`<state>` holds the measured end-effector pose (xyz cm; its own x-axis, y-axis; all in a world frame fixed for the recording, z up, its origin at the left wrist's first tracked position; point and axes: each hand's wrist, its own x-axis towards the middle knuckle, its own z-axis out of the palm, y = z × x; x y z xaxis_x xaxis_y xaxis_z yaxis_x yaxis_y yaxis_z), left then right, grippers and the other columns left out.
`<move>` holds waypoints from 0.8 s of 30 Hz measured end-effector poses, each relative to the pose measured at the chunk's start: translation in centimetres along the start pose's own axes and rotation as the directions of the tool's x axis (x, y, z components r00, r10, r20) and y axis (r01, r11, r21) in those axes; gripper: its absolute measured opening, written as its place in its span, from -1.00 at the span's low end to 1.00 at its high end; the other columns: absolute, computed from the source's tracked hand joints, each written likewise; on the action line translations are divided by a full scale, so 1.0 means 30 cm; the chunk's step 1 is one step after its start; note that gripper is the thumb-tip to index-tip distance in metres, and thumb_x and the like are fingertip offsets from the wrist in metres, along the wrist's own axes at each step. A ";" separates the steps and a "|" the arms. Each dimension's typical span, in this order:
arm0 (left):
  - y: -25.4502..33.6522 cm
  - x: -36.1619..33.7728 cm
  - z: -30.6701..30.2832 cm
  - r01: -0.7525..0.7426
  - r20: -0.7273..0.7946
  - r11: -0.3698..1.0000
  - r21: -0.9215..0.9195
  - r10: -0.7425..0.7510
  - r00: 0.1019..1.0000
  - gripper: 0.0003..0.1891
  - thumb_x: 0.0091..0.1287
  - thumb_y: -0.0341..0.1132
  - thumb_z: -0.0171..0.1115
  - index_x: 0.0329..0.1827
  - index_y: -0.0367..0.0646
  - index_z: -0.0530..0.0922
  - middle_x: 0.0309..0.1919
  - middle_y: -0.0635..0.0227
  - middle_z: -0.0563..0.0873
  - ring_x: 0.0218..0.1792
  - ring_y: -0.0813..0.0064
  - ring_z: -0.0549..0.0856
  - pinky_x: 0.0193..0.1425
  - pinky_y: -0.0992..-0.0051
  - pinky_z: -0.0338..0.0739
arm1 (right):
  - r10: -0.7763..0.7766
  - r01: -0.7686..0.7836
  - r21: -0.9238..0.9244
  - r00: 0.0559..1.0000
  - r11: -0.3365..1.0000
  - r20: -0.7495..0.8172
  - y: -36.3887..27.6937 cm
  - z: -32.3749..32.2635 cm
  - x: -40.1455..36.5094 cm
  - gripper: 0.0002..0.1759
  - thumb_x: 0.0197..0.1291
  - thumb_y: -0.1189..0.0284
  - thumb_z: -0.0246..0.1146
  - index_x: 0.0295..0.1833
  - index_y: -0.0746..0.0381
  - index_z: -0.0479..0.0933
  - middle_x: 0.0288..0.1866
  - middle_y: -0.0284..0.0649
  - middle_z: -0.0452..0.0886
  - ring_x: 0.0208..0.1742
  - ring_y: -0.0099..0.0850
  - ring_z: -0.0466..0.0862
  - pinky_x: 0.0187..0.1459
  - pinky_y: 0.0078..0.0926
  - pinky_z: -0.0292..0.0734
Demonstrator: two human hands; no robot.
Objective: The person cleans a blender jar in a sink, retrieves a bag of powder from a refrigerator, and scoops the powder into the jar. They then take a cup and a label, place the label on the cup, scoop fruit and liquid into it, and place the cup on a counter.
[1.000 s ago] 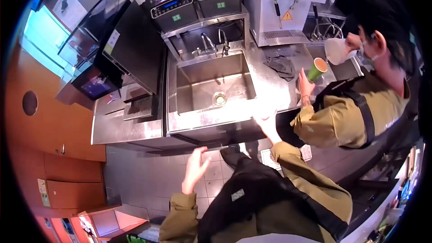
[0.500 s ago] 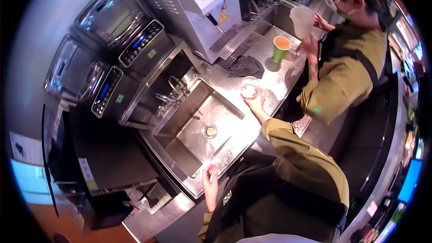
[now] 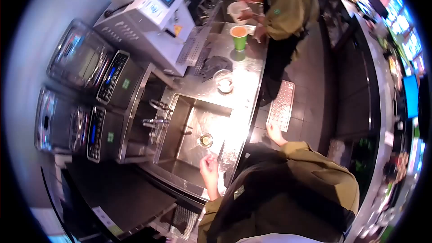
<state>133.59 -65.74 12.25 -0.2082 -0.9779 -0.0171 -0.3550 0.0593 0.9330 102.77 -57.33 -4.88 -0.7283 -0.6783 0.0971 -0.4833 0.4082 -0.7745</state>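
Note:
My left hand hovers over the near edge of the steel sink, its fingers loosely curled and apart, with nothing visible in them. Beyond the counter's front edge, above the floor, is my right hand; its fingers are stretched out and it holds nothing. A clear cup with something whitish inside stands on the counter past the sink, apart from both hands. Farther along is a green cup with an orange top. Beside it, a co-worker's hands hold a translucent pitcher.
A dark cloth lies by the perforated drip tray of a white machine with a screen. Two blenders stand left of the sink taps. The co-worker stands at the counter's far end. A light mat lies on the floor.
My right hand has let go of the clear cup, leaving it on the counter, and drawn back toward me. The view has turned right. The co-worker's pitcher is now lower, near the far basin.

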 end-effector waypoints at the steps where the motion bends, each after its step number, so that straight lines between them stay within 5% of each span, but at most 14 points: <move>1: 0.015 -0.001 0.025 0.038 0.060 0.997 -0.071 -0.034 0.998 -0.84 0.22 -0.44 0.19 -0.15 -0.26 0.50 -0.39 0.34 0.62 -0.34 0.60 0.57 -0.22 0.59 0.46 | 0.062 -0.057 -0.027 0.966 0.998 0.252 0.108 -0.073 -0.099 -0.57 0.28 0.19 -0.03 -0.45 0.31 0.50 -0.44 0.11 0.52 -0.31 0.09 0.54 -0.31 -0.02 0.38; 2: 0.006 0.001 0.042 0.094 0.182 0.993 -0.078 -0.079 0.980 -0.86 0.24 -0.43 0.17 -0.17 -0.26 0.51 -0.45 0.35 0.63 -0.39 0.62 0.58 -0.27 0.60 0.46 | 0.205 -0.169 -0.119 0.863 0.978 0.461 0.168 -0.163 -0.208 -0.50 0.28 0.15 -0.05 -0.48 0.31 0.54 -0.44 0.12 0.54 -0.33 0.08 0.54 -0.29 -0.01 0.42; 3: -0.009 -0.005 0.065 0.156 0.297 0.985 -0.079 -0.126 0.947 -0.89 0.26 -0.42 0.16 -0.20 -0.25 0.52 -0.51 0.37 0.64 -0.45 0.64 0.60 -0.32 0.61 0.47 | 0.257 -0.095 -0.294 0.772 0.951 0.581 0.344 -0.183 -0.334 -0.51 0.26 0.12 -0.04 -0.45 0.30 0.56 -0.40 0.11 0.57 -0.34 0.07 0.56 -0.27 -0.04 0.45; 4: -0.032 0.002 0.090 0.108 0.411 0.993 -0.049 -0.078 0.908 -0.90 0.29 -0.40 0.13 -0.21 -0.23 0.55 -0.58 0.37 0.64 -0.50 0.62 0.62 -0.37 0.59 0.49 | 0.566 -0.321 -0.542 0.733 0.777 0.377 0.567 -0.139 -0.493 -0.51 0.19 0.06 0.05 -0.46 0.29 0.56 -0.39 0.06 0.60 -0.32 0.01 0.60 -0.26 -0.10 0.48; 5: 0.011 0.007 0.105 0.064 0.491 0.998 -0.009 -0.051 0.869 -0.87 0.30 -0.39 0.14 -0.25 -0.29 0.57 -0.60 0.39 0.62 -0.52 0.68 0.59 -0.40 0.64 0.47 | 0.724 -0.640 -0.606 0.674 0.473 -0.147 0.501 -0.166 -0.580 -0.54 0.07 0.03 0.17 -0.45 0.26 0.59 -0.36 0.01 0.62 -0.28 -0.07 0.64 -0.25 -0.13 0.51; 9: 0.134 0.035 0.169 -0.273 0.626 0.923 0.271 0.047 0.779 -0.74 0.30 -0.26 0.05 -0.38 -0.25 0.60 -0.55 0.18 0.64 -0.49 0.26 0.66 -0.39 0.39 0.50 | 0.849 -0.792 -0.510 0.489 0.337 -0.199 0.794 -0.263 -0.880 -0.70 -0.04 0.16 0.25 -0.38 0.17 0.65 -0.33 -0.11 0.65 -0.25 -0.12 0.65 -0.24 -0.17 0.54; 11: 0.148 0.023 0.224 -0.471 0.584 0.840 0.268 0.247 0.773 -0.75 0.30 -0.27 0.03 -0.37 -0.23 0.61 -0.44 0.14 0.66 -0.38 0.16 0.65 -0.27 0.31 0.50 | 0.826 -0.586 -0.692 0.563 0.421 0.026 1.079 -0.172 -1.019 -0.71 -0.01 0.19 0.22 -0.30 0.15 0.65 -0.29 -0.18 0.66 -0.24 -0.15 0.66 -0.22 -0.22 0.54; 13: 0.160 -0.005 0.295 -0.461 0.596 0.837 0.294 0.217 0.773 -0.77 0.30 -0.26 0.02 -0.33 -0.21 0.60 -0.36 0.11 0.65 -0.30 0.13 0.64 -0.20 0.26 0.50 | 0.474 -0.187 -0.464 0.605 0.866 0.640 0.926 -0.351 -0.954 -0.68 0.01 0.17 0.19 -0.20 0.13 0.64 -0.23 -0.18 0.66 -0.23 -0.17 0.66 -0.21 -0.26 0.54; 14: 0.087 -0.022 0.343 -0.479 0.595 0.836 0.267 0.248 0.764 -0.81 0.28 -0.27 0.05 -0.26 -0.20 0.56 -0.37 0.13 0.65 -0.32 0.16 0.65 -0.22 0.29 0.50 | 0.480 -0.350 -0.333 0.559 0.876 0.676 0.864 -0.398 -0.931 -0.71 0.03 0.22 0.18 -0.21 0.15 0.63 -0.25 -0.18 0.65 -0.26 -0.20 0.64 -0.24 -0.29 0.54; 16: 0.123 -0.071 0.428 -0.408 0.622 0.891 0.200 0.206 0.755 -0.81 0.25 -0.27 0.09 -0.22 -0.19 0.54 -0.38 0.15 0.65 -0.32 0.18 0.65 -0.22 0.32 0.50 | 0.607 -0.764 -0.037 0.481 0.644 0.633 0.803 -0.455 -0.882 -0.77 0.06 0.32 0.15 -0.24 0.20 0.60 -0.30 -0.20 0.63 -0.32 -0.27 0.61 -0.29 -0.35 0.52; 17: 0.133 -0.106 0.463 -0.366 0.643 0.915 0.169 0.179 0.745 -0.81 0.24 -0.27 0.11 -0.20 -0.19 0.53 -0.38 0.16 0.65 -0.32 0.20 0.65 -0.23 0.33 0.50 | 0.650 -0.855 0.099 0.457 0.509 0.607 0.789 -0.469 -0.867 -0.80 0.07 0.37 0.13 -0.25 0.22 0.59 -0.32 -0.20 0.62 -0.36 -0.31 0.59 -0.32 -0.37 0.51; 18: 0.152 -0.112 0.506 -0.291 0.682 0.937 0.194 0.084 0.727 -0.77 0.19 -0.26 0.16 -0.16 -0.18 0.52 -0.38 0.17 0.64 -0.32 0.22 0.65 -0.23 0.35 0.51 | 0.671 -0.876 0.177 0.461 0.448 0.581 0.780 -0.482 -0.848 -0.82 0.09 0.42 0.12 -0.26 0.24 0.58 -0.35 -0.21 0.61 -0.39 -0.34 0.58 -0.35 -0.40 0.50; 22: 0.208 -0.017 0.728 -0.305 0.482 0.951 -0.055 0.293 0.826 -0.67 0.09 -0.34 0.29 -0.09 -0.19 0.46 -0.46 0.28 0.56 -0.43 0.52 0.56 -0.27 0.49 0.50 | 0.691 -0.827 0.247 0.558 0.504 0.459 0.750 -0.557 -0.774 -0.85 0.11 0.49 0.07 -0.23 0.25 0.51 -0.42 -0.25 0.54 -0.47 -0.41 0.52 -0.46 -0.46 0.43; 24: 0.162 0.140 0.869 -0.245 0.369 0.948 -0.205 0.306 0.877 -0.46 0.00 -0.36 0.39 0.06 -0.25 0.39 -0.28 0.27 0.56 -0.25 0.46 0.54 -0.10 0.47 0.49 | 0.695 -0.808 0.254 0.588 0.532 0.414 0.733 -0.610 -0.719 -0.85 0.11 0.48 0.05 -0.22 0.24 0.49 -0.42 -0.27 0.54 -0.47 -0.45 0.53 -0.46 -0.48 0.42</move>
<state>107.24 -64.33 7.35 -0.6280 -0.7658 0.1381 -0.0986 0.2543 0.9621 98.96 -22.54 -12.58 -0.5634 -0.3676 -0.7399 0.4544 0.6101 -0.6491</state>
